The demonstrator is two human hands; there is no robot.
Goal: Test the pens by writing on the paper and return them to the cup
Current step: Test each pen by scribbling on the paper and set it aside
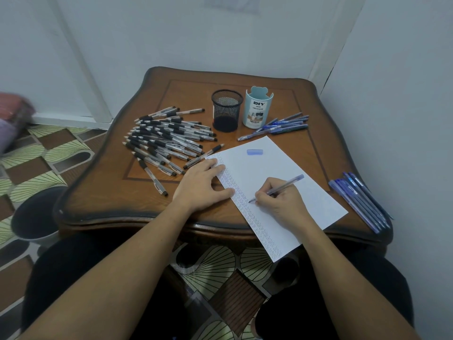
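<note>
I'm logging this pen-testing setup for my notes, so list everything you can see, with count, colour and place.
wooden table: one, brown, centre
sheet of white paper: one, white, writing down its left edge, table's near right
small blue pen cap: one, blue, on the paper's far end
black mesh cup: one, black, far centre
pale blue plastic organizer cup: one, right of the mesh cup
clear black-grip pens: too many to count, piled at table's left
loose blue pens: several, between organizer and paper
row of blue pens: several, table's right edge
dark round bin: one, floor, left
left hand: flat on paper's left edge
right hand: fingers grip one translucent blue pen, tip on paper
</note>
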